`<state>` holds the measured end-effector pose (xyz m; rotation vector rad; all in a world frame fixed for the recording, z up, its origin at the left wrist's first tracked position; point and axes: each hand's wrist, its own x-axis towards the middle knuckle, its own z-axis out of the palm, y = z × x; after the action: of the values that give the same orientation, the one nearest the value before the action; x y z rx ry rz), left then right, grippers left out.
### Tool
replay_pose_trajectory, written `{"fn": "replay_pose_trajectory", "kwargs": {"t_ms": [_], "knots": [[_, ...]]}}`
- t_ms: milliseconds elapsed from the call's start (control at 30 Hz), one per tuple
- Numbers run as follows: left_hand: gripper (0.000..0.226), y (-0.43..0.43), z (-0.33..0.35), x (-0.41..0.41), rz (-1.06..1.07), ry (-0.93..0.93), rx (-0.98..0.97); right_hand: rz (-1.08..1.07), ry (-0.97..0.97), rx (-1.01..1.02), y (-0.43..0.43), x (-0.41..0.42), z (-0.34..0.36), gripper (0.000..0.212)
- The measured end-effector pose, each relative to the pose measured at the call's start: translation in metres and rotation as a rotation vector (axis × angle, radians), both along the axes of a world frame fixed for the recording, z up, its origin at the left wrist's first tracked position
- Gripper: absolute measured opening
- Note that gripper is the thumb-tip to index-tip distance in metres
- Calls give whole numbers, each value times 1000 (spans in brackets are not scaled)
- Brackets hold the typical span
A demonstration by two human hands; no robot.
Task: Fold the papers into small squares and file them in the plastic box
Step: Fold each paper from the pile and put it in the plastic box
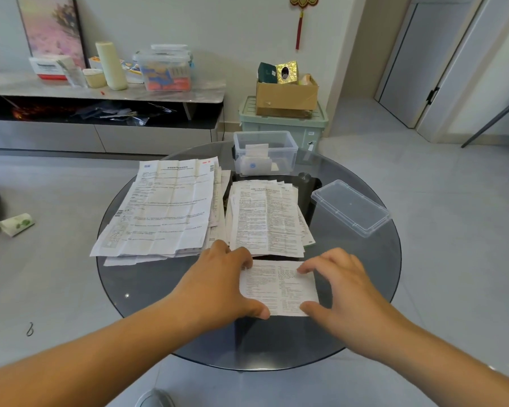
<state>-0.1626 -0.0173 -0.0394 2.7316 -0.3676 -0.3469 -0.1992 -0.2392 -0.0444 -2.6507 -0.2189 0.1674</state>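
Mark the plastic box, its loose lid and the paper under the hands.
plastic box (284, 160), head view, bare right end of front wall
lid (350, 207), head view, middle of its flat panel
paper (276, 286), head view, printed middle

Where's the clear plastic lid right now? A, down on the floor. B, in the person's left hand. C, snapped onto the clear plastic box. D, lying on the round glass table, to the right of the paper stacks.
D: the clear rectangular plastic lid lies on the round dark glass table, right of the stacks of printed papers, and the clear plastic box stands open behind them.
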Motion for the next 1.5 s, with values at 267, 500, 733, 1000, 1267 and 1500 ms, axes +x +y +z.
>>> {"fn": "replay_pose_trajectory", "kwargs": {"t_ms": [267, 500, 733, 1000, 1267, 1500], "knots": [[72, -4, 5, 3, 123, 164, -280, 222, -23, -48, 7, -5, -5, 30], [44, 2, 9, 6, 213, 265, -363, 226, -24, -17, 6, -3, 1, 35], [20, -3, 10, 2, 167, 299, -500, 294, -48, -42, 4, -5, 0, 57], [24, 1, 16, 4, 266, 895, -938, 343, -36, 17, 6, -13, -1, 67], [25, 0, 17, -1, -95, 411, -400, 5, -30, 95, 4, 0, -2, 9], [43, -13, -1, 7, -79, -11, 10, -148, 67, 79, 7, 3, -3, 57]]}}
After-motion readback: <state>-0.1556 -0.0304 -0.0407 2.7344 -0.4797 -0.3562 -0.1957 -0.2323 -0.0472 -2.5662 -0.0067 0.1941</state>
